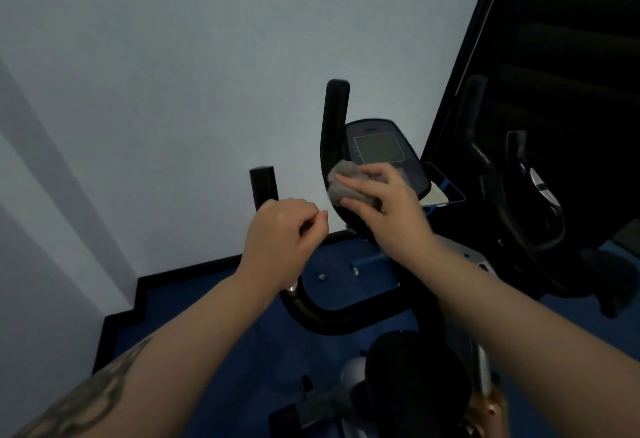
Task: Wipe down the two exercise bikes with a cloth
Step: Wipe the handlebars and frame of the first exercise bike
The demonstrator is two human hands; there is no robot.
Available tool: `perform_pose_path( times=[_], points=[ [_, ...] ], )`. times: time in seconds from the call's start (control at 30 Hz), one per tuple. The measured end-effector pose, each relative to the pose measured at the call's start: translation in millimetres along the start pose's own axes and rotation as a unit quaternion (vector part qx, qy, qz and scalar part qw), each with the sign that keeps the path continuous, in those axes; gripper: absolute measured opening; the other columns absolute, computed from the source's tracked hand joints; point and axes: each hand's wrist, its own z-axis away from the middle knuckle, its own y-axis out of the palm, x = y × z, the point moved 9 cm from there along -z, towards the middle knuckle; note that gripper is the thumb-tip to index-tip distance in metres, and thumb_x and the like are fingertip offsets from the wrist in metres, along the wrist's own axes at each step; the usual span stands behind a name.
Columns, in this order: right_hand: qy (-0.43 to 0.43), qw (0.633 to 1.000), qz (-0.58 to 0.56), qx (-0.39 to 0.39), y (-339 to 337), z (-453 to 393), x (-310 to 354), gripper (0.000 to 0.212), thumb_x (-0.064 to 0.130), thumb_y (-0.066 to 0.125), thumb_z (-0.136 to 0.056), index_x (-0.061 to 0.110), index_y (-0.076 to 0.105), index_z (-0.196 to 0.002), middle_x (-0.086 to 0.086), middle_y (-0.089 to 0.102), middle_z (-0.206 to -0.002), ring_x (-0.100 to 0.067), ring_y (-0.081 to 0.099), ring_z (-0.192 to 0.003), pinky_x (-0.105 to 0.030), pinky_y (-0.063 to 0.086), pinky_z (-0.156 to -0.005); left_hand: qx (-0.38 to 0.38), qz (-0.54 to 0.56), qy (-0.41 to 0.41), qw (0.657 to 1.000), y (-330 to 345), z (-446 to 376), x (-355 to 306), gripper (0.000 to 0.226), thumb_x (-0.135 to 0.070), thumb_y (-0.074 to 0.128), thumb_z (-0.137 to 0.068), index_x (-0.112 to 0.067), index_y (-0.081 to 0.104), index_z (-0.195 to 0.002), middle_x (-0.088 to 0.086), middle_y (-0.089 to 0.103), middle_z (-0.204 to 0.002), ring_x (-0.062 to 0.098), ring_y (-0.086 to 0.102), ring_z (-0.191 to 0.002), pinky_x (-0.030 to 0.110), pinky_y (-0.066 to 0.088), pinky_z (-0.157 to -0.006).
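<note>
While right hand [388, 202] presses fuzzy grey cloth [349, 184] (crumpled) on curved handlebar [334, 132], left hand [284, 229] loosely curled, empty.

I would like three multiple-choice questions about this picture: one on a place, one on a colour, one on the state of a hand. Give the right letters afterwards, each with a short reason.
1. Where is the cloth pressed?
A. on the seat
B. on the right handlebar, beside the console
C. on the floor

2. What colour is the floor?
A. blue
B. red
C. white

3. What does the left hand hold?
A. a spray bottle
B. the cloth
C. nothing

Answers:
1 B, the right hand holds the grey cloth against the black bar just left of the console.
2 A, the floor below the bike is blue with a black skirting.
3 C, its fingers are loosely curled in the air near the left handlebar, around nothing.
</note>
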Motion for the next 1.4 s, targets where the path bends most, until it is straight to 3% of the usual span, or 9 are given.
perform_pose_path(
  times=[0.17,0.37,0.63,0.77,0.93,1.03,1.17,1.3,1.4],
  points=[
    [-0.035,0.996,0.023,0.077,-31.0,38.1,-12.6,0.042,0.014,0.073,-0.083,0.031,0.064,-0.12,0.005,0.05,-0.123,0.012,0.044,-0.115,-0.006,0.03,-0.102,-0.008,0.007,0.004,1.0,-1.1,-0.9,-0.6,0.039,-0.014,0.055,-0.092,-0.005,0.045,-0.055,-0.003,0.037,-0.051,0.019,0.036,-0.049,0.033,0.031,-0.061],
    [-0.091,0.985,0.116,0.093,-49.4,96.9,-6.8,0.03,0.034,0.068,-0.086,0.039,0.066,-0.116,0.012,0.054,-0.134,-0.013,0.052,-0.123,-0.042,0.045,-0.098,-0.02,0.029,-0.005,0.999,-1.1,0.6,1.8,0.04,-0.017,0.051,-0.093,-0.001,0.047,-0.056,0.006,0.044,-0.05,0.026,0.041,-0.049,0.041,0.038,-0.058],
    [-0.187,0.945,0.153,0.221,-19.7,110.7,5.3,0.032,0.021,0.072,-0.084,0.025,0.071,-0.115,0.01,0.062,-0.13,-0.012,0.048,-0.131,-0.047,0.016,-0.119,-0.037,0.029,-0.005,0.999,-3.2,1.5,3.2,0.041,-0.017,0.051,-0.094,0.002,0.051,-0.057,0.011,0.051,-0.052,0.03,0.047,-0.051,0.036,0.038,-0.06],
    [-0.159,0.948,0.121,0.248,-4.4,99.1,14.7,0.039,0.016,0.075,-0.084,0.026,0.069,-0.121,0.011,0.063,-0.128,-0.006,0.054,-0.125,-0.039,0.028,-0.117,-0.038,0.018,0.001,0.999,-1.9,1.1,2.3,0.041,-0.017,0.052,-0.093,0.002,0.051,-0.057,0.011,0.05,-0.052,0.029,0.046,-0.051,0.04,0.04,-0.06],
    [-0.111,0.901,0.197,0.369,18.0,85.5,14.0,0.044,0.045,0.056,-0.092,0.052,0.047,-0.135,0.014,0.065,-0.125,-0.008,0.058,-0.113,-0.038,0.042,-0.104,-0.009,0.012,0.021,1.0,-0.6,-1.7,1.8,0.042,-0.02,0.051,-0.094,0.001,0.055,-0.058,0.009,0.052,-0.052,0.027,0.048,-0.051,0.045,0.041,-0.06],
    [-0.158,0.895,0.222,0.354,10.0,85.5,15.9,0.045,0.04,0.062,-0.091,0.044,0.052,-0.135,0.019,0.062,-0.129,-0.001,0.058,-0.116,-0.035,0.011,-0.123,0.011,-0.018,0.043,0.999,3.8,0.8,-0.7,0.043,-0.024,0.051,-0.094,-0.004,0.058,-0.056,0.004,0.052,-0.052,0.022,0.049,-0.052,0.041,0.041,-0.064],
    [-0.142,0.917,0.173,0.329,28.0,84.4,29.0,0.042,0.038,0.06,-0.094,0.043,0.052,-0.135,0.019,0.063,-0.126,0.008,0.038,-0.127,-0.012,-0.018,-0.111,0.033,-0.033,0.048,0.998,8.6,8.8,1.3,0.045,-0.036,0.042,-0.094,-0.016,0.06,-0.059,-0.006,0.055,-0.058,0.013,0.05,-0.06,0.03,0.032,-0.076],
    [-0.122,0.908,0.132,0.378,29.1,87.7,21.3,0.049,0.032,0.065,-0.091,0.044,0.051,-0.136,0.022,0.056,-0.135,0.003,0.043,-0.129,-0.023,0.018,-0.119,0.042,-0.057,0.043,0.997,10.3,9.6,3.4,0.043,-0.039,0.041,-0.094,-0.02,0.06,-0.061,-0.008,0.056,-0.06,0.01,0.05,-0.062,0.026,0.025,-0.078],
    [-0.111,0.924,0.093,0.353,10.2,91.8,16.2,0.048,0.023,0.074,-0.084,0.039,0.062,-0.127,0.024,0.055,-0.134,0.005,0.051,-0.124,-0.03,0.045,-0.102,0.024,-0.048,0.02,0.998,8.7,11.7,6.2,0.043,-0.035,0.042,-0.095,-0.016,0.058,-0.06,-0.007,0.053,-0.057,0.013,0.049,-0.06,0.027,0.03,-0.078]
  ],
)
